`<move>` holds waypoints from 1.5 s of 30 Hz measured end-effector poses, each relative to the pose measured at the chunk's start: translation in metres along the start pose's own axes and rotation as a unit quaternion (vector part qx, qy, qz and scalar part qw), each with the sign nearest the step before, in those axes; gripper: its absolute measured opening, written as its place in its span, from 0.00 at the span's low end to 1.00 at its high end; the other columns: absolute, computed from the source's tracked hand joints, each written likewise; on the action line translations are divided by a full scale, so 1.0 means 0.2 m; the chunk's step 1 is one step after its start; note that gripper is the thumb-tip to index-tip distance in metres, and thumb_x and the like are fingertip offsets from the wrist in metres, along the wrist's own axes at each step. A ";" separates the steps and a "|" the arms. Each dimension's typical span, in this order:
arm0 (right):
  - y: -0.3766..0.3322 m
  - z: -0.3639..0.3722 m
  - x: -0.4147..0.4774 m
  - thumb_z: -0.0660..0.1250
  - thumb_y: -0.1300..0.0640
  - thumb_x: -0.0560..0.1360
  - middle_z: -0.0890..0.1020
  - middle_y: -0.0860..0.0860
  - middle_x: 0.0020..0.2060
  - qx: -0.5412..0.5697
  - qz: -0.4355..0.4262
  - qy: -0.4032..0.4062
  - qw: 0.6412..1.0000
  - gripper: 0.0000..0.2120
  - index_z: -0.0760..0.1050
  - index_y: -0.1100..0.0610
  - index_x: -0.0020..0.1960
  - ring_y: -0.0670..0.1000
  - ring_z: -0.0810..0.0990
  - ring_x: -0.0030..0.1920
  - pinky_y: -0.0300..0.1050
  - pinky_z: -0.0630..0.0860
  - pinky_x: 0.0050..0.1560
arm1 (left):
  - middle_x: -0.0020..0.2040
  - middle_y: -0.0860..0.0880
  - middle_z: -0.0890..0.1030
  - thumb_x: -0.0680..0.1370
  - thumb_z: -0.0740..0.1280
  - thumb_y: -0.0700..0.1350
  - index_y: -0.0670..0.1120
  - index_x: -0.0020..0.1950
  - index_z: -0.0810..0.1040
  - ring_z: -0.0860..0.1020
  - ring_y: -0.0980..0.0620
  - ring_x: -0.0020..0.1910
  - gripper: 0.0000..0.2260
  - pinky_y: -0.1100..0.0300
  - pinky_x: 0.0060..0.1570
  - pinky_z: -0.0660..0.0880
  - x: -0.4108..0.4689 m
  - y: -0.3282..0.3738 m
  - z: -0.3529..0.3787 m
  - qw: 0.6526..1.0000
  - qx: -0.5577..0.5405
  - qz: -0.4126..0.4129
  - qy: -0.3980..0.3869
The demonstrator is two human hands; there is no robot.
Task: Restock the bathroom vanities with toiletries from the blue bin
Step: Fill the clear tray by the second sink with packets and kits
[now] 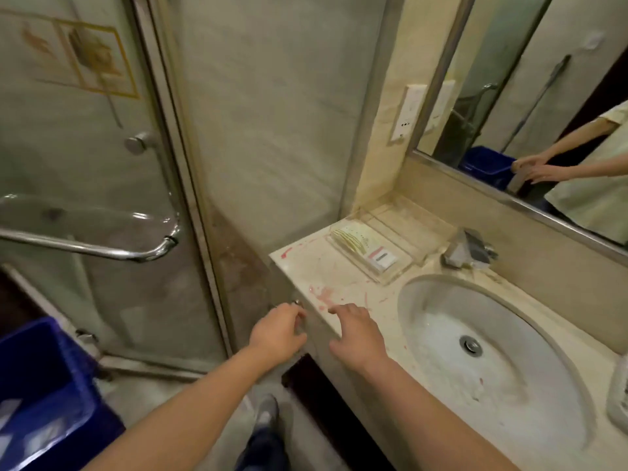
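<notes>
The blue bin [44, 379] stands on the floor at the lower left, with pale packets lying in it. On the marble vanity top [343, 283] a clear tray [401, 266] holds a few flat sachets [360, 243]. My left hand [278, 333] is at the vanity's left front corner, its fingers curled round a small item whose shiny tip [296, 302] shows above the knuckles; in the mirror it looks like a small grey bottle [518, 180]. Beside it, my right hand [355, 331] hovers over the counter's edge with its fingers loosely spread and nothing in it.
An oval sink [482, 351] with a chrome faucet [470, 249] fills the counter's right part. A glass shower door [102, 185] with a chrome handle [102, 253] stands close on the left. The mirror [543, 96] runs behind the counter. Red smears mark the counter.
</notes>
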State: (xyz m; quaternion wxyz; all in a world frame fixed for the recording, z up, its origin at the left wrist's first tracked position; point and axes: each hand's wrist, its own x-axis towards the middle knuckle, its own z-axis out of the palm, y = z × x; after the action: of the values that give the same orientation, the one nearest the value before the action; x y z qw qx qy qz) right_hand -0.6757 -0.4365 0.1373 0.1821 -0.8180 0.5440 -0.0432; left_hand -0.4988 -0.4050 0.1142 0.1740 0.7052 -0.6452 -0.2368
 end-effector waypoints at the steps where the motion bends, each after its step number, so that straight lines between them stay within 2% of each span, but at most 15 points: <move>1: -0.05 0.02 -0.02 0.63 0.55 0.71 0.72 0.48 0.65 -0.002 -0.014 -0.004 1.000 0.26 0.68 0.49 0.69 0.53 0.68 0.66 0.46 0.68 0.62 | 0.57 0.52 0.76 0.73 0.67 0.50 0.53 0.63 0.75 0.76 0.53 0.57 0.18 0.55 0.56 0.75 -0.07 -0.04 -0.02 1.000 -0.002 -0.013 0.011; 4: -0.21 0.08 -0.04 0.64 0.55 0.71 0.73 0.49 0.62 -0.025 -0.067 -0.021 0.997 0.23 0.70 0.49 0.65 0.54 0.69 0.65 0.46 0.70 0.60 | 0.58 0.53 0.76 0.73 0.67 0.51 0.54 0.63 0.75 0.76 0.53 0.58 0.18 0.55 0.57 0.75 -0.25 -0.16 -0.07 0.997 0.001 -0.060 0.040; 8: -0.43 0.14 -0.05 0.66 0.57 0.69 0.73 0.49 0.64 -0.032 -0.134 -0.056 0.989 0.28 0.69 0.49 0.69 0.53 0.69 0.66 0.45 0.70 0.63 | 0.58 0.55 0.75 0.74 0.68 0.53 0.56 0.64 0.73 0.76 0.56 0.56 0.18 0.59 0.54 0.75 -0.45 -0.32 -0.16 0.989 0.009 -0.128 0.076; 11: -0.58 0.18 -0.04 0.66 0.57 0.69 0.73 0.49 0.65 -0.030 -0.172 -0.071 0.982 0.28 0.68 0.50 0.69 0.54 0.69 0.67 0.47 0.70 0.65 | 0.59 0.55 0.76 0.74 0.69 0.51 0.55 0.64 0.74 0.76 0.57 0.57 0.19 0.60 0.55 0.75 -0.57 -0.43 -0.23 0.980 0.007 -0.169 0.101; 14: -0.76 0.25 -0.03 0.66 0.56 0.69 0.73 0.50 0.64 -0.031 -0.216 -0.086 0.972 0.27 0.69 0.50 0.69 0.55 0.70 0.65 0.49 0.70 0.64 | 0.60 0.55 0.75 0.75 0.70 0.50 0.54 0.66 0.73 0.75 0.58 0.58 0.20 0.60 0.57 0.75 -0.71 -0.55 -0.30 0.970 -0.013 -0.210 0.124; 18: -1.02 0.37 -0.02 0.66 0.53 0.71 0.71 0.48 0.67 -0.033 -0.266 -0.113 0.957 0.28 0.67 0.50 0.71 0.53 0.68 0.67 0.47 0.68 0.65 | 0.61 0.55 0.75 0.75 0.69 0.50 0.53 0.66 0.73 0.75 0.57 0.59 0.20 0.58 0.57 0.75 -0.89 -0.72 -0.40 0.955 -0.032 -0.256 0.143; 22: -1.31 0.49 -0.02 0.67 0.54 0.71 0.72 0.47 0.66 -0.032 -0.303 -0.122 0.945 0.27 0.67 0.48 0.70 0.51 0.68 0.67 0.46 0.69 0.65 | 0.61 0.55 0.75 0.75 0.68 0.50 0.54 0.64 0.74 0.74 0.55 0.60 0.18 0.52 0.59 0.74 -1.07 -0.90 -0.51 0.942 -0.044 -0.295 0.151; 30: -1.86 0.73 -0.05 0.68 0.51 0.72 0.74 0.46 0.63 -0.001 -0.336 -0.150 0.930 0.24 0.70 0.47 0.67 0.50 0.71 0.63 0.45 0.71 0.60 | 0.63 0.52 0.75 0.76 0.67 0.49 0.53 0.67 0.72 0.74 0.53 0.61 0.18 0.54 0.59 0.74 -1.38 -1.39 -0.72 0.928 -0.045 -0.339 0.148; 34: -2.07 0.88 -0.05 0.69 0.54 0.72 0.74 0.46 0.63 0.004 -0.327 -0.169 0.930 0.24 0.69 0.47 0.67 0.49 0.72 0.62 0.46 0.73 0.61 | 0.64 0.52 0.74 0.77 0.67 0.50 0.52 0.67 0.72 0.74 0.52 0.62 0.19 0.55 0.59 0.73 -1.49 -1.63 -0.78 0.926 -0.042 -0.350 0.135; 37: -2.20 1.00 -0.06 0.68 0.53 0.74 0.74 0.48 0.64 -0.011 -0.319 -0.180 0.930 0.25 0.68 0.49 0.69 0.51 0.71 0.64 0.50 0.73 0.63 | 0.65 0.52 0.74 0.77 0.67 0.50 0.52 0.68 0.72 0.74 0.52 0.62 0.19 0.54 0.59 0.74 -1.57 -1.79 -0.81 0.926 -0.040 -0.356 0.118; 45: -2.40 1.24 -0.10 0.68 0.53 0.74 0.73 0.48 0.67 -0.028 -0.298 -0.221 0.928 0.26 0.67 0.51 0.71 0.52 0.70 0.67 0.49 0.70 0.65 | 0.63 0.53 0.75 0.77 0.67 0.49 0.53 0.67 0.72 0.76 0.53 0.59 0.19 0.55 0.57 0.76 -1.74 -2.09 -0.82 0.911 -0.074 -0.390 0.110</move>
State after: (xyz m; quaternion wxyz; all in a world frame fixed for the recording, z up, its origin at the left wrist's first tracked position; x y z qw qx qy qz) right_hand -0.1978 -0.1915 0.0756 0.2537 -0.9359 0.2225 0.1014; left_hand -0.0803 -0.0241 0.0573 0.1893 0.9076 -0.2760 -0.2534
